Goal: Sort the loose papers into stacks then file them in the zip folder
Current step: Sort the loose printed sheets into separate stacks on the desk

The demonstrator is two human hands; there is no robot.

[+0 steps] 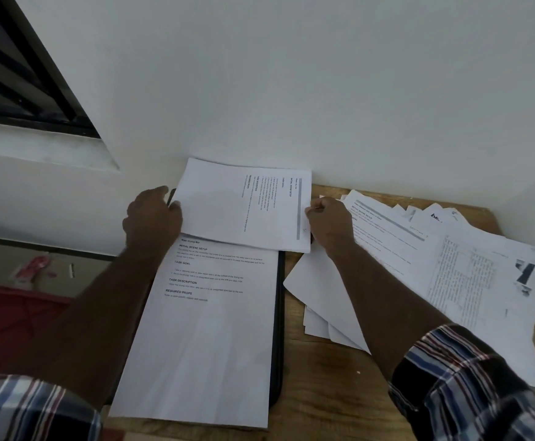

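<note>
A printed sheet (228,205) lies crosswise at the far end of a neat stack of papers (208,329). My left hand (153,218) grips its left edge and my right hand (331,224) pinches its right edge. The stack rests on a black zip folder (279,313), of which only the right edge and a far corner show. A loose pile of printed papers (434,265) is spread over the right side of the wooden table (323,393), partly under my right forearm.
A white wall rises right behind the table's far edge. At the upper left is a dark louvred window (14,78) above a sill. Beyond the table's left edge lie a red cloth (8,319) and small items on the floor.
</note>
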